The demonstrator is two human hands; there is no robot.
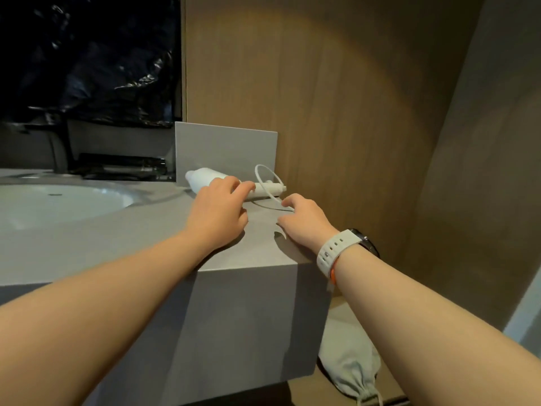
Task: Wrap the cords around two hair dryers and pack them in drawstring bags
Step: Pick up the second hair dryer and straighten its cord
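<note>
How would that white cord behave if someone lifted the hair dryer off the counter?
Probably floppy yet springy: the cord stands in an open loop at the end of the hair dryer instead of lying flat. It is thin, so likely light, and would trail behind the dryer. Its smooth surface might slip across the counter.

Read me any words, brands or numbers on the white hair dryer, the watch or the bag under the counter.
None readable.
hair dryer: plain white, no marking shows.
watch: face turned aside, strap blank.
drawstring bag: plain fabric, no print shows.
</note>
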